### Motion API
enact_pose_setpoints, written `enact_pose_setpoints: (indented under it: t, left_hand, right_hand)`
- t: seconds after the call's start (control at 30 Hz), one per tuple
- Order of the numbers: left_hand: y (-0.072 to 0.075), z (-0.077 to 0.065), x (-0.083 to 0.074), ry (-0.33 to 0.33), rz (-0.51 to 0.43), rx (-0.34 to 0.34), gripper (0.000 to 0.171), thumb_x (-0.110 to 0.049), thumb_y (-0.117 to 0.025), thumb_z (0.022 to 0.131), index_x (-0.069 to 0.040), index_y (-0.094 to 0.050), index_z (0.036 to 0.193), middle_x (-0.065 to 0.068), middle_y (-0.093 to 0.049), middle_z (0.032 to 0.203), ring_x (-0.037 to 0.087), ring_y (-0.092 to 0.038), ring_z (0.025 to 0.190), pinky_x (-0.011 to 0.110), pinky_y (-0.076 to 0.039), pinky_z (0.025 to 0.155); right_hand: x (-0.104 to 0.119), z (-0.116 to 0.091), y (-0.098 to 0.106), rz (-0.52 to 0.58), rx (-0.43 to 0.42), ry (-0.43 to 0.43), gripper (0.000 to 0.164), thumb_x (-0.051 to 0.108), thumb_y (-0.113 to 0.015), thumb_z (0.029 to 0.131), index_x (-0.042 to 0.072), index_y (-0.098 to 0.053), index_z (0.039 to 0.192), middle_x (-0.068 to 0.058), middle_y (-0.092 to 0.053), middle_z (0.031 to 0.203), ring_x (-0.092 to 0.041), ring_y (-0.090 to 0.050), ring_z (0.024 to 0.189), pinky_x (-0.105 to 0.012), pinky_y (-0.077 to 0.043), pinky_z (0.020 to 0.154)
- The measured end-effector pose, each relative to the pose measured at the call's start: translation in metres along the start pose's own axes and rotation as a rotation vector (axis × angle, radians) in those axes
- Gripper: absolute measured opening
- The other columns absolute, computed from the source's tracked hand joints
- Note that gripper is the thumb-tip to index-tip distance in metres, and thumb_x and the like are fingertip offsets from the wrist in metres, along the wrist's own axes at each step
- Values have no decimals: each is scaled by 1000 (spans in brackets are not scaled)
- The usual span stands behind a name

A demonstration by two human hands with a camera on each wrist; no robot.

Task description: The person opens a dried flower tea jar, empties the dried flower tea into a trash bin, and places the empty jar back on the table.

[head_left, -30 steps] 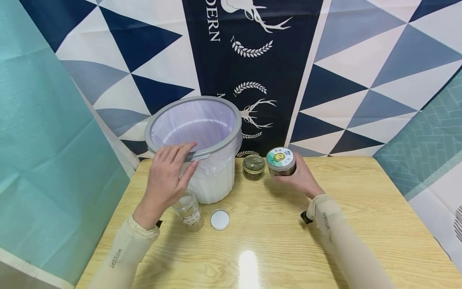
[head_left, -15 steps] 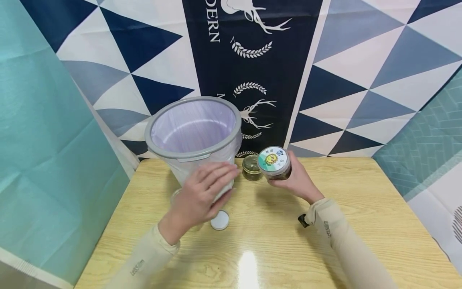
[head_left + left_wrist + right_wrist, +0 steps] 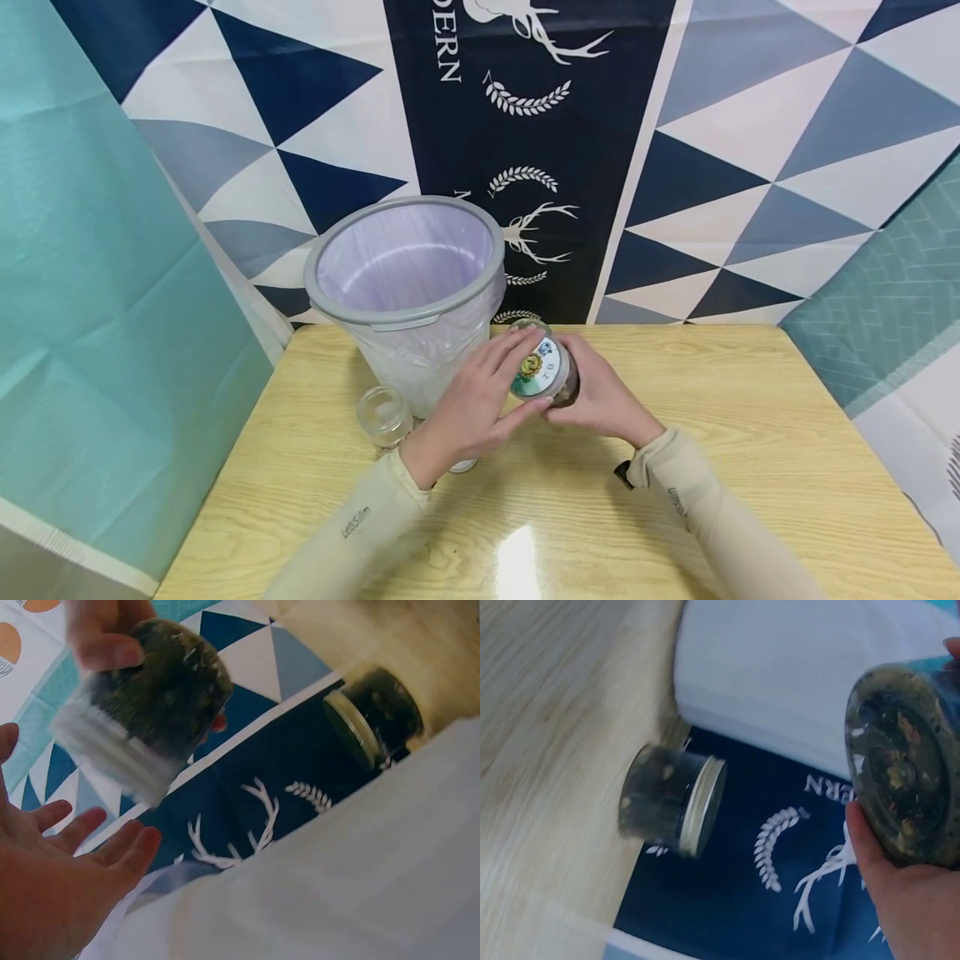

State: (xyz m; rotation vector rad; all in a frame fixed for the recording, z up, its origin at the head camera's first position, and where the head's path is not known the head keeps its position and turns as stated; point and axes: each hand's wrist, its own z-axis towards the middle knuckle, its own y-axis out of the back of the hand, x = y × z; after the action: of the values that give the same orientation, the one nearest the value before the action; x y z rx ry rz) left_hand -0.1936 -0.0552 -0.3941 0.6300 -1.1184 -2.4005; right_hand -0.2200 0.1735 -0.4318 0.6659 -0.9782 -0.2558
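Observation:
My right hand (image 3: 600, 392) grips a clear jar (image 3: 557, 379) by its side, above the table. A round label with a sunflower covers its lid; dark dried bits fill it, seen through the base in the right wrist view, where the jar (image 3: 900, 772) is tilted. My left hand (image 3: 476, 400) reaches over the lid, thumb at the near edge. Its fingers (image 3: 124, 851) are spread and relaxed beside the lid in the left wrist view. Behind, partly hidden in the head view, a second jar (image 3: 660, 795) with a gold-rimmed lid stands on the table.
A white bin (image 3: 405, 354) with a grey rim and plastic liner stands at the back left. An open clear jar (image 3: 384, 412) is in front of it. A white lid (image 3: 463, 466) lies partly under my left wrist. Patterned cloth (image 3: 720, 167) hangs behind the table.
My left hand has moved from the bin's rim rightward to the lid of the held jar. My right hand has brought that jar left and nearer, tilting it toward the left hand.

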Motion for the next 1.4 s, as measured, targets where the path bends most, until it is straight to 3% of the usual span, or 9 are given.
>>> enact_pose_setpoints:
  t: [0.13,0.23,0.4,0.5,0.67,1.03,1.17,1.33,1.4]
  left_hand:
    - [-11,1,2,21,-15,39,78,-48,-59,100,-11,-31,163,10,-41,162,28,-40,150,41,-32,125]
    - [-17,1,5,9,10,28,74,-52,-52,103,-11,-33,162,9,-42,161,28,-44,145,39,-35,123]
    - [-30,2,10,-64,162,-49,71,-58,-23,109,-6,-46,151,13,-54,144,30,-56,122,37,-47,108]
    - [-36,3,12,-108,266,-114,74,-57,-13,109,-3,-53,141,14,-59,132,30,-59,109,37,-50,98]
    - [-40,4,14,-149,343,-195,70,-48,-12,111,-2,-59,134,16,-62,122,30,-60,97,36,-52,88]
    - [-43,5,10,-155,366,-223,65,-42,-12,110,-2,-61,123,16,-60,109,29,-55,89,36,-51,77]
    - [-46,5,8,-117,342,-248,63,-42,-14,110,-1,-61,122,16,-59,107,30,-55,88,37,-51,75]
    - [-50,8,6,5,281,-260,54,-41,-27,107,0,-61,121,17,-58,105,30,-54,88,37,-52,69]
    - [-50,9,5,48,256,-238,60,-46,-25,107,0,-61,121,16,-58,106,29,-55,89,36,-53,68]
  right_hand:
    - [8,0,-4,-53,5,28,89,17,-90,63,6,-50,142,-8,-60,125,-21,-60,110,-45,-55,94]
    - [12,-1,-6,-78,11,29,90,18,-89,61,6,-50,141,-8,-60,123,-21,-60,106,-44,-55,90]
    - [15,-3,-10,-94,17,19,88,17,-89,59,5,-52,137,-7,-60,120,-19,-60,103,-41,-55,87]
    - [16,-3,-14,-94,7,26,84,16,-89,58,7,-53,134,-6,-61,118,-18,-60,101,-40,-56,86]
    - [18,-3,-18,-92,-20,37,84,17,-88,56,8,-54,132,-4,-61,115,-18,-61,98,-39,-56,85]
    - [16,-8,-27,-157,-89,77,83,19,-89,53,6,-56,128,-5,-63,112,-20,-62,99,-42,-57,86]
    - [16,-8,-28,-195,-112,94,86,19,-91,52,3,-56,129,-8,-63,112,-22,-63,99,-44,-58,86]
    - [16,-6,-30,-268,-159,109,88,23,-95,54,0,-55,129,-14,-62,114,-28,-64,100,-47,-59,86]
    - [15,-6,-29,-274,-157,103,89,23,-95,54,0,-54,130,-14,-61,115,-28,-64,100,-47,-59,86]
